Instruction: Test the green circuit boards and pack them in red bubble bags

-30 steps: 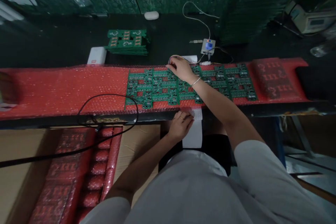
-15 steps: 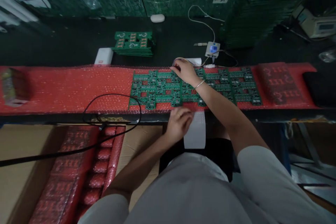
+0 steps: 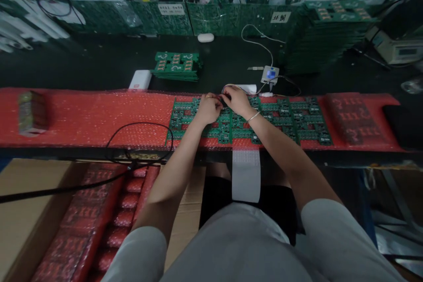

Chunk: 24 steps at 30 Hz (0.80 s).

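Both hands meet at the far edge of the green circuit boards (image 3: 280, 116), which lie in a row on the red bubble wrap (image 3: 99, 114) covering the bench (image 3: 99, 66). Left hand (image 3: 209, 108) and right hand (image 3: 235, 99) have fingers curled together over something small; what it is and the grip are too dim to tell. Open wrap toward 9 o'clock; a black cable (image 3: 139, 141) loops over the near edge. White strip (image 3: 246, 176) hangs at 6 o'clock.

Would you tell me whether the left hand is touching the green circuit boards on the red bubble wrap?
Touching: the head view shows the left hand resting on the green circuit boards, no gap visible.
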Tool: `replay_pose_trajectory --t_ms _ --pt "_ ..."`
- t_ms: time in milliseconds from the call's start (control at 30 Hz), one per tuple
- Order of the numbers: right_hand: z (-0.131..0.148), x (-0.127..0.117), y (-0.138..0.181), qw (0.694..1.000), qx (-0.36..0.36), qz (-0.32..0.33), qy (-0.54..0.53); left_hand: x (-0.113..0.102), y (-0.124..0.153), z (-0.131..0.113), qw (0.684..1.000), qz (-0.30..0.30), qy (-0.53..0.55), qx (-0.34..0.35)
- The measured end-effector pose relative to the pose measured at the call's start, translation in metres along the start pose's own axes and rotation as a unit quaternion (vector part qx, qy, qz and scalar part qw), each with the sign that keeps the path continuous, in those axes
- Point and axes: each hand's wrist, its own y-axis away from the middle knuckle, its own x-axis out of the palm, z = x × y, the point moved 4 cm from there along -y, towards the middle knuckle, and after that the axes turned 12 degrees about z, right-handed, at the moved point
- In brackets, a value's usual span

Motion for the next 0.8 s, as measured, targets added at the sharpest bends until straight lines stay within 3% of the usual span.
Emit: replay_pose_trajectory --t_ms 267,400,567,700,800 --pt "0.001 -0.001 0.001 1.0 0.004 0.009 -0.003 0.0 -0.001 -0.003 0.999 -0.02 -0.039 -0.001" --pt "0.001 0.0 0.0 1.0 0.004 0.007 -0.008 0.0 0.016 -0.008 0.997 -0.04 -0.048 0.039" --pt "0.008 -0.016 -0.001 0.999 -0.001 -0.01 -0.048 0.008 0.039 -0.009 0.992 -0.004 -0.099 0.073" --pt "0.031 -0.039 0.024 0.995 -0.011 -0.015 -0.102 0.01 0.04 -0.006 0.992 0.006 -0.102 0.075" --pt "0.052 -0.039 0.054 0.989 -0.035 0.021 -0.139 0.008 0.037 -0.004 0.992 0.014 -0.097 0.078"
